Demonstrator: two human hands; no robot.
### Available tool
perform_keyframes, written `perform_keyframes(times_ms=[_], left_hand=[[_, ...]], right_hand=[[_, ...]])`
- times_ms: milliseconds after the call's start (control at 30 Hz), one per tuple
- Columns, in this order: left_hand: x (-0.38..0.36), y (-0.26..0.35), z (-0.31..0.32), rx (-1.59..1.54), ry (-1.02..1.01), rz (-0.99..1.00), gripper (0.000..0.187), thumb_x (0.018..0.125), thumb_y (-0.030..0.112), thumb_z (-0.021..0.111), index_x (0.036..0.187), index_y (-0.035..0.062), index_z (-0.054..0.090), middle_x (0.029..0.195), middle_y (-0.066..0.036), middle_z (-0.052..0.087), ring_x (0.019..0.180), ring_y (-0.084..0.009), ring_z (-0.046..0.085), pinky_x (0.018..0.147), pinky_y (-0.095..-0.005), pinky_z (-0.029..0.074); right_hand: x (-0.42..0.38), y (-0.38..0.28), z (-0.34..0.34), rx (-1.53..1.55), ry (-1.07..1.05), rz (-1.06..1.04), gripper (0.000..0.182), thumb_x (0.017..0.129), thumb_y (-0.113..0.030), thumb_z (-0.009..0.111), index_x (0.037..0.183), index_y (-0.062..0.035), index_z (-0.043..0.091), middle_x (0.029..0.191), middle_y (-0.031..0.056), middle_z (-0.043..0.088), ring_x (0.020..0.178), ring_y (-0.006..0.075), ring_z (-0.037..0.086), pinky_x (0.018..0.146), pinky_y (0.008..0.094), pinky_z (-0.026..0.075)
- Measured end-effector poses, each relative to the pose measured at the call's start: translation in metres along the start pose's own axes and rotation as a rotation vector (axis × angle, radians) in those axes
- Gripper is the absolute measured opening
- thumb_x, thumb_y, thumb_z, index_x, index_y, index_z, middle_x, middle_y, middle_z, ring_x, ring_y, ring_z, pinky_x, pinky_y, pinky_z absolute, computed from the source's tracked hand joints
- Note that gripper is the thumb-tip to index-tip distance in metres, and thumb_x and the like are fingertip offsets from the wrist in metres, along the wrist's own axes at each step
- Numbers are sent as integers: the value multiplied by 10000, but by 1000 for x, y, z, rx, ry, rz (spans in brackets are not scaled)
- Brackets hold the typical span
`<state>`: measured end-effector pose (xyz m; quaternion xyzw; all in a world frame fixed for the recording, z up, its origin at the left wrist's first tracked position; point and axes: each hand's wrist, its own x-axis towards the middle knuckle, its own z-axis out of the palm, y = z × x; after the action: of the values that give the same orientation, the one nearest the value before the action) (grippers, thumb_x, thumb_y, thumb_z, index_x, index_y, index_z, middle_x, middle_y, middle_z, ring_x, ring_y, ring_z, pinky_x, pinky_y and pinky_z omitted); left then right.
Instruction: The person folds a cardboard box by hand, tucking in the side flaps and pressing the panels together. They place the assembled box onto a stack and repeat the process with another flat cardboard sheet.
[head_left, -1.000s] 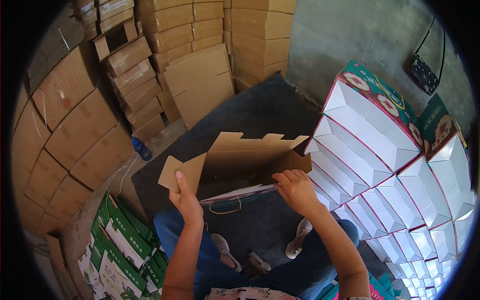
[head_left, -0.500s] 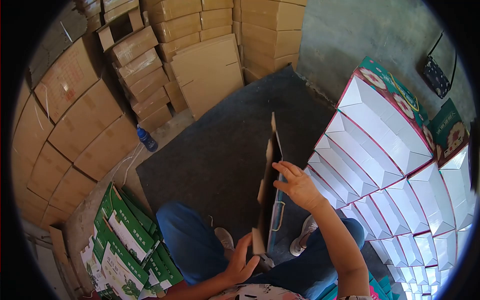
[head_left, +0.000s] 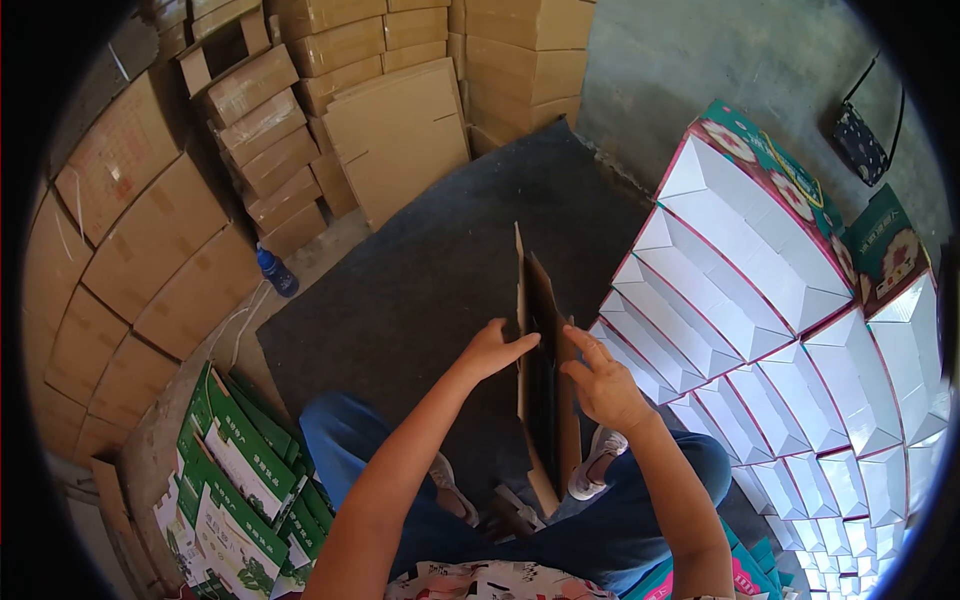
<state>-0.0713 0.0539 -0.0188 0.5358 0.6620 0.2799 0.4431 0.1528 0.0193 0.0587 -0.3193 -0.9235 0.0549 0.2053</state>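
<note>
A narrow, partly opened carton (head_left: 568, 430) stands on edge between my knees, its dark inside showing between two upright panels with brown edges. On its left panel is my left hand (head_left: 490, 352), gripping the edge with the thumb reaching over toward the gap. My right hand (head_left: 608, 388) holds the right panel, its fingers bent at that edge. The carton's outer printed faces are mostly hidden from this angle.
Green-and-white flat cartons (head_left: 235, 500) lie left of my knee. White-bottomed boxes (head_left: 750, 240) are stacked at right. Brown boxes (head_left: 150, 260) line the left and back, with flat cardboard (head_left: 400, 140) leaning there. A blue bottle (head_left: 277, 272) stands by the dark mat (head_left: 400, 290).
My left hand has moved up from the carton's lower near end to the left panel's edge. The carton has turned and its panels stand farther apart. My right hand stays on its right side.
</note>
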Motion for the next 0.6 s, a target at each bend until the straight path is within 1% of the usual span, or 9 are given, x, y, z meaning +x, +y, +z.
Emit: perform_keyframes(times_ms=[33,167,267,333,367,433,467,533,600], left_hand=[[8,5,6,40,-10,33,773,820,365,622,1369,-70,296,1203,-271,529,981,-266,617,608,-291,536],[22,17,18,-74,-31,56,686,800,144,507,1407,-24,233,1202,-267,528,1058,-317,581,783,-357,516],[6,13,17,107,89,220,716,770,66,460,1427,-1,181,1221,-270,498,1079,-369,556,893,-406,470],[-17,16,12,226,98,292,759,758,55,480,1433,-2,139,1246,-285,458,1048,-415,557,910,-436,455],[-33,21,10,271,53,235,753,762,52,474,1437,4,142,1281,-280,431,1080,-404,538,922,-431,446],[-79,49,0,356,-25,123,743,770,45,463,1444,17,150,1350,-269,377,1145,-382,502,947,-420,428],[-94,54,1,406,-61,144,753,759,43,477,1437,-5,152,1354,-276,368,1144,-386,497,936,-418,435],[-117,57,7,503,-130,190,775,737,38,504,1424,-48,156,1363,-290,351,1144,-393,488,912,-413,450],[-118,49,25,704,-8,379,764,719,27,527,1392,-104,192,1348,-308,358,1115,-403,496,853,-424,472]], right_hand=[[-2,1,1,68,15,60,213,759,-48,587,970,-47,619,1351,179,392,1217,347,445,893,379,490],[-3,-12,4,117,246,289,329,796,-129,601,1108,-38,556,1378,209,346,1142,394,494,852,417,492],[-13,2,16,268,196,607,394,795,-167,598,1156,-35,512,1227,259,495,998,414,566,789,455,491],[-14,20,14,253,-15,670,352,804,-179,577,1122,-37,524,1034,262,573,906,423,583,756,481,481],[-13,29,11,248,-120,700,332,809,-185,567,1105,-39,529,938,263,613,860,428,591,739,494,476],[-9,42,5,245,28,706,283,817,-186,544,1062,-44,538,805,245,613,790,431,589,713,513,461],[-7,46,2,244,102,709,260,821,-186,533,1041,-46,542,739,236,613,756,433,588,699,523,454],[-1,56,-3,247,183,674,232,821,-178,528,1010,-43,546,758,233,614,755,433,584,689,520,450],[2,57,-6,233,237,645,212,822,-173,525,986,-39,546,767,229,614,753,433,581,680,517,448]])
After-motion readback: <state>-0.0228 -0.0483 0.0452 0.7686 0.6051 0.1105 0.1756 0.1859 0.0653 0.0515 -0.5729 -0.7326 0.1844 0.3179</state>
